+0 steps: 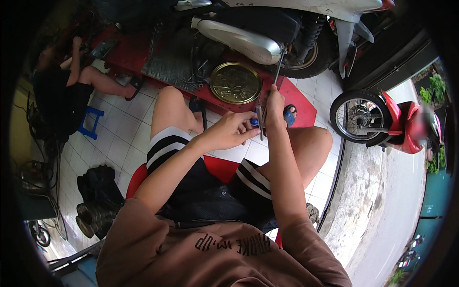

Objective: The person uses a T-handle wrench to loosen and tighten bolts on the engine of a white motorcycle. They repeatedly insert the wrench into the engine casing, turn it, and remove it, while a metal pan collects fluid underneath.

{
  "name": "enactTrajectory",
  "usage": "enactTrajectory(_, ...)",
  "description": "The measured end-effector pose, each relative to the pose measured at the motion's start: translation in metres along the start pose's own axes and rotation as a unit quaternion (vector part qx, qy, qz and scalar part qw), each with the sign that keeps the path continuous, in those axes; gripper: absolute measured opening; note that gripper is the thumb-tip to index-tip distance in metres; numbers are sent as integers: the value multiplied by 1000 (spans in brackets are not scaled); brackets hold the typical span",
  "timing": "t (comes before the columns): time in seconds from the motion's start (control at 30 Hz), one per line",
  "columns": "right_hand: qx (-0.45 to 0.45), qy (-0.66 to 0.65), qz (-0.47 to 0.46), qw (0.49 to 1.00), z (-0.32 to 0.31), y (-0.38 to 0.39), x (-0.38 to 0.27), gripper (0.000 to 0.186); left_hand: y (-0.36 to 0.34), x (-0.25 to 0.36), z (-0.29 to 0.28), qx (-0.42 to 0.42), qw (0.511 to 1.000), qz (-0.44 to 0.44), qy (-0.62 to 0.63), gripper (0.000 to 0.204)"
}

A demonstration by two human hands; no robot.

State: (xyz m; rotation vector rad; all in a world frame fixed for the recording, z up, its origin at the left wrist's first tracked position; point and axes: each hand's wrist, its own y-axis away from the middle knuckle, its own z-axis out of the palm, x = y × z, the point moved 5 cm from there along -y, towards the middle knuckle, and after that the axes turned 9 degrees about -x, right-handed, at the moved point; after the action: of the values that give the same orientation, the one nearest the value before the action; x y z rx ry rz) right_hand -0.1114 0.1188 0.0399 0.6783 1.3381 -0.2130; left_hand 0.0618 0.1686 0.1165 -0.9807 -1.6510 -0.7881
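My right hand [275, 106] is closed on a long metal tool [278, 69], which runs up to the side of a silver scooter cover [239, 40], with a short metal bar [259, 119] hanging below my fingers. My left hand [229, 129] is just left of that bar, fingers curled round a small blue object [254, 122]; whether it touches the bar is unclear. Beyond both hands, a round golden metal tray [234, 82] with small parts lies on the red platform [299, 105] under the scooter, whose rear wheel [311, 62] is beside the tool.
A co-worker [67, 91] sits at the left near a blue stool [91, 122]. At right stands a red motorbike [401, 122] by the road edge. Black bags or boots [95, 196] and dark hoses [57, 201] lie at lower left. I sit on a red seat [138, 182] over tiled floor.
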Motion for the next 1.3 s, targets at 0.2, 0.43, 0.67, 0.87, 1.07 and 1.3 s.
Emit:
enactTrajectory(0.2, -23, 23, -37, 999, -4, -11, 3, 53, -15, -2, 3, 109, 989, 79, -64, 15)
enactTrajectory(0.43, 31, 133, -53, 989, -12, -28, 13, 53, -12, -10, 0, 116, 986, 99, -70, 14)
enactTrajectory(0.67, 39, 136, -43, 989, -6, -16, 10, 52, -8, -18, -2, 112, 987, 111, -26, 14)
enactTrajectory(0.87, -92, 53, 46, 993, 1, -4, -2, 38, -9, -36, -10, 136, 986, 59, 76, 14)
enactTrajectory(1.07, -397, -63, 141, 905, 23, 38, -18, 20, -5, -48, -37, 116, 945, 8, 306, 21)
enactTrajectory(1.3, -418, 10, 32, 908, 29, 35, -27, 16, 24, -57, -42, 385, 918, -94, 1, 45)
